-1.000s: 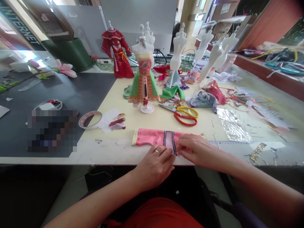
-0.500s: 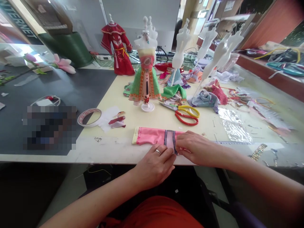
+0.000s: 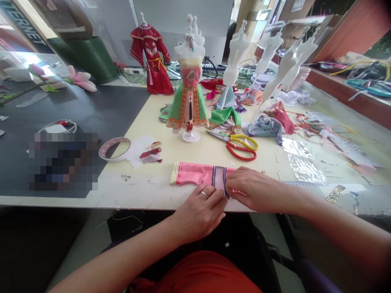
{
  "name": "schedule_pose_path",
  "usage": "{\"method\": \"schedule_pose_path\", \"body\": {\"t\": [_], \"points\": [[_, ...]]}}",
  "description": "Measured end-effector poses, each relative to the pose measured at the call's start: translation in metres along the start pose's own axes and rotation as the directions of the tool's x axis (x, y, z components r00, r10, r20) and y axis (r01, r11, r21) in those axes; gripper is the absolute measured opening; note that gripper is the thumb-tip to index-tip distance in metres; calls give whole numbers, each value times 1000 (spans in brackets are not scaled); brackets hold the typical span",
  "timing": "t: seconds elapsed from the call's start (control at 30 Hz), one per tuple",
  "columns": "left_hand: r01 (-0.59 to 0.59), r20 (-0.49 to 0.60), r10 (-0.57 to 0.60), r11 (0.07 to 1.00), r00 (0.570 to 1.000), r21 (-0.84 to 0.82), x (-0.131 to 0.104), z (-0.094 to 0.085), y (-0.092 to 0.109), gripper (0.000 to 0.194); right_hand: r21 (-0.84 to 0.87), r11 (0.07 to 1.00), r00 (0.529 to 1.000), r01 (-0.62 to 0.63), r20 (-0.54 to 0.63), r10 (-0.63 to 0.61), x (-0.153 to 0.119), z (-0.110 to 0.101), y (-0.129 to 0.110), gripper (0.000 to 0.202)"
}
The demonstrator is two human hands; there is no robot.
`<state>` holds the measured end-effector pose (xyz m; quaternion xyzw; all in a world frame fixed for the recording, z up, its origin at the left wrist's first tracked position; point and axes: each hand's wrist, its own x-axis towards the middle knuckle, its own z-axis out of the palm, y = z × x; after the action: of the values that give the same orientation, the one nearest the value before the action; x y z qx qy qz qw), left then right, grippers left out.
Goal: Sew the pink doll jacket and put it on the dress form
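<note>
Across our bench (image 3: pixel 152 195), the tape roll (image 3: pixel 114 149) lies left of the pink cloth (image 3: pixel 195 174). At the front edge, our left hand (image 3: pixel 200 211) presses the cloth with bent fingers; our right hand (image 3: pixel 247 187) pinches its dark beaded trim (image 3: pixel 226 179).

Pink cloth (image 3: pixel 195 174) presents a smooth, satin-like sheen, with a pale sheer-looking panel between dark, beaded-looking trims; the green skirt (image 3: pixel 179 106) appears as matt printed fabric, and the red robe (image 3: pixel 158 75) as cloth with gold-coloured decoration. Mannequins (image 3: pixel 232 61) show smooth white plastic-like surfaces, the scissors (image 3: pixel 241 147) combine bright metal blades with glossy red and yellow handles, and the silvery packet (image 3: pixel 305 162) is crinkled and highly reflective. The table (image 3: pixel 146 185) has a smooth, pale front strip with faint marks, and the dark mat (image 3: pixel 116 106) reads matt.
</note>
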<state>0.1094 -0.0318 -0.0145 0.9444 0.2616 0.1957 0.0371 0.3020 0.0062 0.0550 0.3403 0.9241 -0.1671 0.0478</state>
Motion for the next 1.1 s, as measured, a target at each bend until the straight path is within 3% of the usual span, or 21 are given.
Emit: {"method": "schedule_pose_path", "body": {"t": [0.43, 1.1], "points": [[1, 16, -1, 1000, 1000, 0, 0, -1, 0, 30, -17, 1000, 999, -19, 48, 19, 3, -2, -1, 14], [-10, 1, 10, 1000, 1000, 17, 0, -2, 0, 31, -64, 998, 1000, 4, -13, -5, 7, 9, 1, 16]]}}
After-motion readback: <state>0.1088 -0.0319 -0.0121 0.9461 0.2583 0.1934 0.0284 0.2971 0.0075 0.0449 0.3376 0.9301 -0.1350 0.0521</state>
